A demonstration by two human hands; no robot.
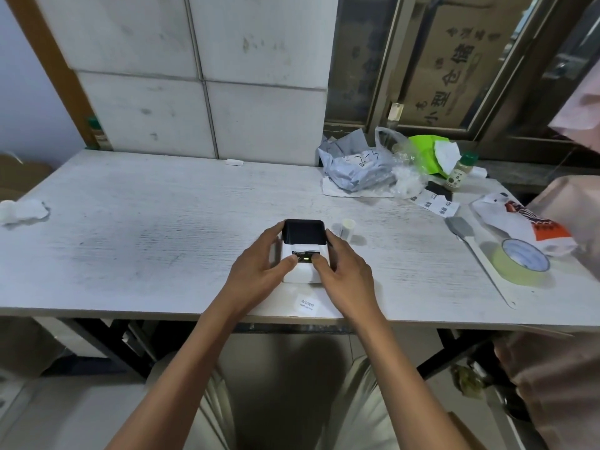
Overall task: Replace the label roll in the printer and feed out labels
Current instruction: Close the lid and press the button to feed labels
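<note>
A small white label printer (303,274) with a dark lid stands near the front edge of the white table (146,241). My left hand (259,267) grips its left side, thumb on the front panel by a lit green light. My right hand (344,271) holds its right side, thumb also on the front panel. A printed label (306,305) reading "welcome" lies on the table in front of the printer. A small white roll core (346,228) stands just right of the printer, behind my right hand.
Grey mailer bags (354,170), a clear plastic bag, a green package (425,151) and a small bottle (459,172) crowd the back right. A tape roll (522,261), a spatula (464,232) and a printed bag (526,225) lie at right. Crumpled paper (22,211) sits far left.
</note>
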